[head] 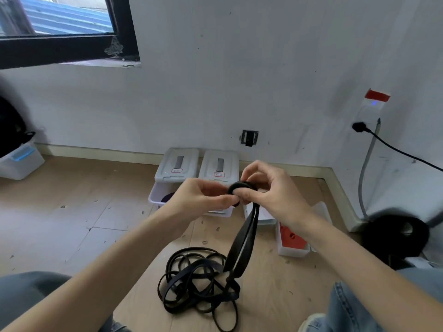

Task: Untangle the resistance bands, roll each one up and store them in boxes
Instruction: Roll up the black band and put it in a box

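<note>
Pinching band roll, both hands

The bands on the floor were black, and so was the small roll held up above them. The floor was pale tan wood with darker flecks. The boxes were clear white plastic with grey lids bearing red-edged labels; one box held something red. The wall was white, the window frame black, the jeans faded blue
</note>
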A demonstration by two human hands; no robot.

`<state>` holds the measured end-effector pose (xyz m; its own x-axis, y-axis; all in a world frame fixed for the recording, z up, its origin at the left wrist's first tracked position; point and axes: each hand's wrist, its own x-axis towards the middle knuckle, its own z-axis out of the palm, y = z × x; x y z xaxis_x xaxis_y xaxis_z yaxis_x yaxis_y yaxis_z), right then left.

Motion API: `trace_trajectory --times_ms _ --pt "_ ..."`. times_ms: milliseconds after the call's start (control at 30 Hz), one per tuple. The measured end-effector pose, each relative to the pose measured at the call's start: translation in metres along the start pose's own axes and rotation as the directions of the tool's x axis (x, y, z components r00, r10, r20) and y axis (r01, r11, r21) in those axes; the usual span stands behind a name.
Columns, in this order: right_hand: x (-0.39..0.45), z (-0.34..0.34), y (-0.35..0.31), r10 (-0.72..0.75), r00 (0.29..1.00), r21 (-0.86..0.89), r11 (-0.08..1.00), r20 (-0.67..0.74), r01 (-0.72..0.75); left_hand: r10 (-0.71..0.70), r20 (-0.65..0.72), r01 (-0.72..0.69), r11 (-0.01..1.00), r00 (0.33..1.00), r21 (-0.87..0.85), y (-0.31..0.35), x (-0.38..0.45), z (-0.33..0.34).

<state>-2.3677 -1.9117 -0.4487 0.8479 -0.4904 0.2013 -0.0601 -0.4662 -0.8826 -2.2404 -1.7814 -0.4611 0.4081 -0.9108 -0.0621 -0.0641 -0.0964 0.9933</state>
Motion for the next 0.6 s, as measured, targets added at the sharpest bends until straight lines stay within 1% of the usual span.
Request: trace_trajectory --times_ms 67,100,133,200,333,367,400,433,467,500,533,567,600 --pt "0.0 -0.002 0.0 0.063 0.998 0.137 0.988 0.016 -0.064 -0.028 -0.036 0.027 0.999 0.999 -0.029 0.0 0.002 -0.003" --pt "0.0 -0.003 0.0 0.087 0.995 0.199 0.976 0.041 -0.093 -0.047 -0.046 0.044 0.996 0.998 -0.079 -0.001 0.002 -0.006" --pt "-0.001 -0.002 -0.001 0.091 0.994 0.228 0.968 0.061 -0.103 -0.067 -0.035 0.06 0.985 0.997 -0.164 -0.002 0.002 -0.008" --pt "-0.002 0.003 0.0 0.083 0.994 0.222 0.97 0.072 -0.097 -0.083 0.019 0.084 0.943 0.996 -0.321 -0.003 0.002 -0.01" --pt "-0.001 0.011 0.003 0.115 0.992 0.212 0.969 0.052 -0.124 -0.124 0.038 0.129 0.915 0.992 -0.383 -0.01 0.004 -0.005" --pt "-0.002 0.01 0.002 0.109 0.992 0.187 0.975 0.06 -0.118 -0.145 0.05 0.153 0.904 0.988 -0.4 -0.011 0.004 -0.006" --pt "-0.002 0.009 0.001 0.083 0.994 0.122 0.988 0.074 -0.091 -0.167 0.077 0.184 0.892 0.983 -0.414 -0.01 0.005 -0.008" --pt "-0.002 0.007 0.001 0.035 0.995 0.014 0.999 0.094 -0.036 -0.172 0.096 0.196 0.904 0.98 -0.379 -0.01 0.004 -0.01" --pt "-0.003 0.006 0.001 -0.02 0.992 -0.115 0.993 0.123 0.034 -0.16 0.096 0.18 0.95 0.982 -0.255 -0.009 0.004 -0.011" --pt "-0.004 0.006 0.001 -0.069 0.984 -0.238 0.965 0.163 0.107 -0.13 0.073 0.133 0.99 0.989 -0.036 -0.009 0.003 -0.01" --pt "-0.004 0.006 0.001 -0.102 0.972 -0.334 0.927 0.21 0.17 -0.088 0.061 0.074 0.978 0.994 0.194 -0.009 0.003 -0.009" --pt "-0.004 0.005 0.001 -0.115 0.959 -0.392 0.895 0.257 0.212 -0.046 0.066 0.021 0.94 0.997 0.341 -0.01 0.003 -0.007" --pt "-0.003 0.003 0.002 -0.117 0.95 -0.412 0.88 0.29 0.234 -0.015 0.076 -0.017 0.912 0.997 0.41 -0.01 0.004 -0.005"
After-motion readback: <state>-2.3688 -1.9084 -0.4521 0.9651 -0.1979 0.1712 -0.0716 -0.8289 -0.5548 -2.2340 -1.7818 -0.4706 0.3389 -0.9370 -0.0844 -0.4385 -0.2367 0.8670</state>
